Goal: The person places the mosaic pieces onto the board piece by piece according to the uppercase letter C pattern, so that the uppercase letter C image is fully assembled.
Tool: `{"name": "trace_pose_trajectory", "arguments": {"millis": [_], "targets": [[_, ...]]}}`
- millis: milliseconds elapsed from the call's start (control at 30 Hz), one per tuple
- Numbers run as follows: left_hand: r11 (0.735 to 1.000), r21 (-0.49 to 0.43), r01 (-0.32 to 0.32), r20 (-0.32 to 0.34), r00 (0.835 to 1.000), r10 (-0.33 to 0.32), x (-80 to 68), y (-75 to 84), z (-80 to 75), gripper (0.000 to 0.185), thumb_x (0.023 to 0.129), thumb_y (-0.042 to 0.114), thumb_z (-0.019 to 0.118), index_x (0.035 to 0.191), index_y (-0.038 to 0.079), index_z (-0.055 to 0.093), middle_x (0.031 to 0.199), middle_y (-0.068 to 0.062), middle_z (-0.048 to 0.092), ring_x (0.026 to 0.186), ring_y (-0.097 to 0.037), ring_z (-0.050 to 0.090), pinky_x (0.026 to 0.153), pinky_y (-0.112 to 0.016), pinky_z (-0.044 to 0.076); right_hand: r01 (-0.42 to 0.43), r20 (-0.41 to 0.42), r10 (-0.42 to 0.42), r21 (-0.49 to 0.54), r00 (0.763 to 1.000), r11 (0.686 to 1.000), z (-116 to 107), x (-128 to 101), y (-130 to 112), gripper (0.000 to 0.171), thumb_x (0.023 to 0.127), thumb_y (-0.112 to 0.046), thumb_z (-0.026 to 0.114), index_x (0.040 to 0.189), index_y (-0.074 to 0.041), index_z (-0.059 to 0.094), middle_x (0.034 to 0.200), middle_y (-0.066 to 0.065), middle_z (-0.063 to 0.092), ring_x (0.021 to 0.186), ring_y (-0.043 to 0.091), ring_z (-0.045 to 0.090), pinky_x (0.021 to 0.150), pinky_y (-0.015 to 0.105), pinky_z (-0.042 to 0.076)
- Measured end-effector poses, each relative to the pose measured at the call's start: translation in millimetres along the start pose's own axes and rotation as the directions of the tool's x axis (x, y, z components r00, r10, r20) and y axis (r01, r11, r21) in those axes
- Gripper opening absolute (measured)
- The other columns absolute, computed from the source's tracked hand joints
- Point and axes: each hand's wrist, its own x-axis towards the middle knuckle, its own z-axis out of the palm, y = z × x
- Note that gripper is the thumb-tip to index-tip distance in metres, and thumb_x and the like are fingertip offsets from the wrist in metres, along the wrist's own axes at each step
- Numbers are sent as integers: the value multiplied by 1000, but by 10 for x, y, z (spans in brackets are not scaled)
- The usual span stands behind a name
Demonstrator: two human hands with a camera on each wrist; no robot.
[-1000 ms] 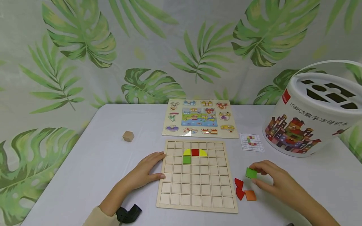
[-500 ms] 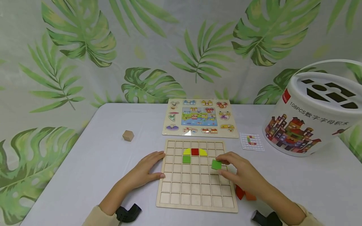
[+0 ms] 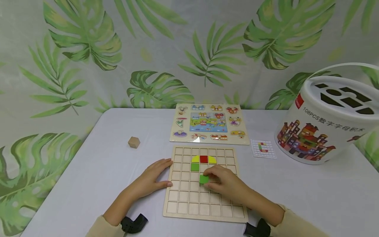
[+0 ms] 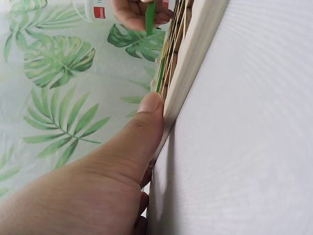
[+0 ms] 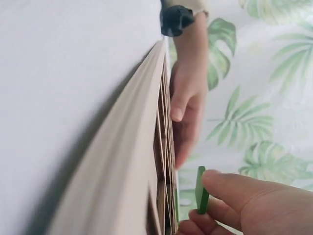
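A wooden grid board [image 3: 204, 210] lies on the white table. Its upper rows hold two yellow pieces [image 3: 195, 159], a red square [image 3: 203, 159] between them and a green square [image 3: 194, 167] below the left one. My right hand [image 3: 220, 182] hovers over the middle of the board and pinches a second green square tile [image 3: 203, 179] [image 5: 200, 190] just above the cells. My left hand [image 3: 154, 176] rests flat against the board's left edge [image 4: 195, 54], its thumb [image 4: 146, 110] pressed to the rim.
A picture peg puzzle [image 3: 209, 123] lies behind the board. A pattern card [image 3: 263, 148] and a large white block bucket [image 3: 325, 118] stand at the right. A small wooden cube [image 3: 134, 142] sits at the left. A leaf-print cloth hangs behind the table.
My right hand carried the green tile from the table at the right of the board leftward to above the board's middle. The left hand stayed put.
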Motion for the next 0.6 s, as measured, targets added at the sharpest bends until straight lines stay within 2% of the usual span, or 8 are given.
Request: {"name": "trace_pose_trajectory", "arguments": {"millis": [167,433,600], "targets": [[1000,-1,-5,-2,1000,5,-4,-4,-6,71,70,52,53,129,20,29,132,6,25,122,-15,16,96,-38,16,-20,2,20,-8,1000,1000,78,62,1,26,75,-30,59,99,-20,54,94,-12,50,81,6,46,69,20,41],[1000,-5,-15,-6,1000,15,-3,-6,-4,71,70,52,54,129,20,30,132,6,26,122,-16,16,96,-38,16,-42,-23,40,-67,999,997,186,175,33,27,74,-30,60,99,-19,56,90,-12,48,73,6,42,60,18,39],[1000,-2,-14,-6,1000,14,0,-10,4,71,70,52,53,129,20,30,132,6,26,122,-15,16,96,-38,16,-48,-28,45,-147,999,988,220,189,27,28,74,-33,60,99,-21,56,92,-12,47,72,4,41,58,18,37]]}}
